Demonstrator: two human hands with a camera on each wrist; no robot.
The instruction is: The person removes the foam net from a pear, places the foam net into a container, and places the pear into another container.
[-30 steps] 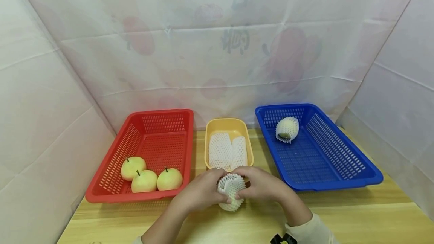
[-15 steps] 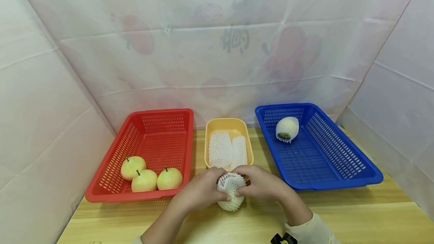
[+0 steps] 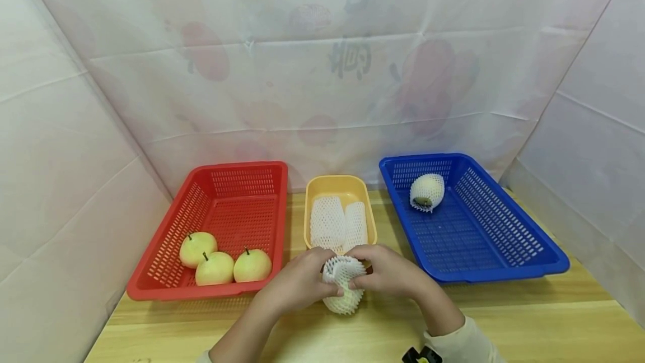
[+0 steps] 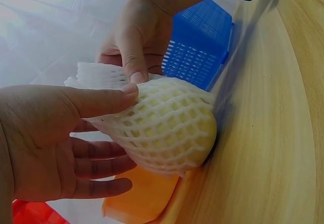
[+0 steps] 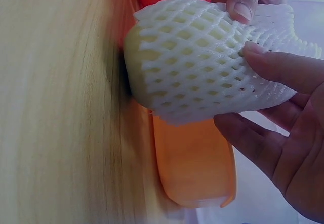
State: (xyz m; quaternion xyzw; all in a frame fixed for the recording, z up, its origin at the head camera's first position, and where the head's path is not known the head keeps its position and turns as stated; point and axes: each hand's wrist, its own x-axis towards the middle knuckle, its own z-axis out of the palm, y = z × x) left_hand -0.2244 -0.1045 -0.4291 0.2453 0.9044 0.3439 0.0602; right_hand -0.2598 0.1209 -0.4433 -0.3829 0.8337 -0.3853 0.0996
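A pale yellow pear stands on the table, pulled over by a white foam fruit net. In the right wrist view its bottom end pokes out bare near the wood. My left hand pinches the net's upper part, thumb in front and other fingers behind. Across from it, my right hand grips the same net between thumb and fingers. In the left wrist view, both thumbs lie close together on the mesh, and the net's loose end sticks out beyond the pear.
A red basket at left holds three bare pears. Behind my hands, a yellow tray contains flat foam nets. The blue basket at right has one netted pear. White cloth walls enclose the table.
Both hands keep their hold on the net. The net's upper edge shifts very slightly between the thumbs; the baskets and tray stay where they were.
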